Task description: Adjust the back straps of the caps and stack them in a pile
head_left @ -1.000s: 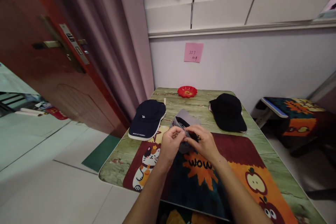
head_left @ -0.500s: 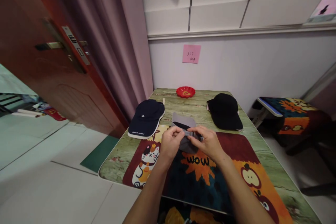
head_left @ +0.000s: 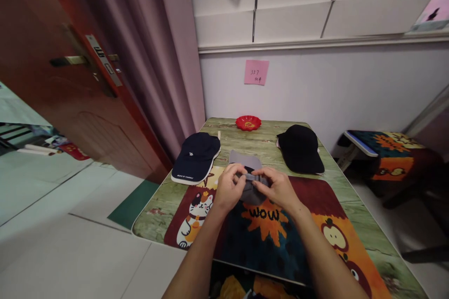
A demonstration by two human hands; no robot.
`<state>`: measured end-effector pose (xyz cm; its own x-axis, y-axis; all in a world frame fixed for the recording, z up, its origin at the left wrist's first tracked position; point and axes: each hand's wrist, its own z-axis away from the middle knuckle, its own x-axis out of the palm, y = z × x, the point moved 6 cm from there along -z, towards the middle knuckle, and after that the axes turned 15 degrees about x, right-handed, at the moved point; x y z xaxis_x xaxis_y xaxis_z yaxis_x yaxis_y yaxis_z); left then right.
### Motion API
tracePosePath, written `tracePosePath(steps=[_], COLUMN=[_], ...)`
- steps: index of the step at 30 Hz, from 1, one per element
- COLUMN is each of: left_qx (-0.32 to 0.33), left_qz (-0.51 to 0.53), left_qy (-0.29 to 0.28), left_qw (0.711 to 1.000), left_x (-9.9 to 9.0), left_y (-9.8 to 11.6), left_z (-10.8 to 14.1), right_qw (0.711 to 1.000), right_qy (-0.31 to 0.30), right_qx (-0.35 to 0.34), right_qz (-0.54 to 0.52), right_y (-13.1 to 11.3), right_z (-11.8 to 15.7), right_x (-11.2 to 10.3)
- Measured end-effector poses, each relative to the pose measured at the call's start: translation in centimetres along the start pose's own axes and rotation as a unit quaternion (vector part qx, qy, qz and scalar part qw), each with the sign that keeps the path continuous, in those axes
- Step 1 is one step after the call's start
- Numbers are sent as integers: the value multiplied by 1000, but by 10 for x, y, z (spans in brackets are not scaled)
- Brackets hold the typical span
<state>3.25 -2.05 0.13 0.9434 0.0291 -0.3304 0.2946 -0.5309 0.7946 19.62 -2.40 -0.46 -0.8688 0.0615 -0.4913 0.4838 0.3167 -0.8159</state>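
A grey cap (head_left: 253, 194) lies at the middle of the table, its brim pointing toward the wall. My left hand (head_left: 229, 188) pinches the left part of the cap's back strap. On the strap's other side, near the buckle, my right hand (head_left: 278, 188) has its fingers closed on it. A navy cap (head_left: 196, 156) with a white-edged brim rests to the left. To the right sits a black cap (head_left: 300, 149).
A red scalloped dish (head_left: 248, 123) stands at the table's back edge. Under my hands is a colourful mat (head_left: 266, 252) on the wood-patterned table (head_left: 154, 217). A brown door (head_left: 115, 131) and a curtain are at the left.
The fingers of my left hand have shifted slightly along the strap, with the index finger raised a little. Both hands stay at the grey cap, and the other caps have not moved.
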Motion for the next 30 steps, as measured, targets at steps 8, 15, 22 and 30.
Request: tracePosePath(steps=[8, 15, 22, 30], left_qx=[-88, -124, -93, 71], left_qz=[105, 171, 133, 24], left_qy=[-143, -144, -138, -33], left_qw=[980, 967, 977, 997], left_x=[11, 6, -8, -58], left_y=[-20, -32, -38, -2], left_z=[-11, -20, -40, -88], right_qw=[979, 988, 981, 947], right_qy=[-83, -126, -170, -91], right_qx=[99, 80, 69, 111], right_qz=[-156, 45, 71, -287], right_y=[22, 59, 76, 39], right_z=[-3, -4, -14, -53], right_x=[4, 2, 2, -29])
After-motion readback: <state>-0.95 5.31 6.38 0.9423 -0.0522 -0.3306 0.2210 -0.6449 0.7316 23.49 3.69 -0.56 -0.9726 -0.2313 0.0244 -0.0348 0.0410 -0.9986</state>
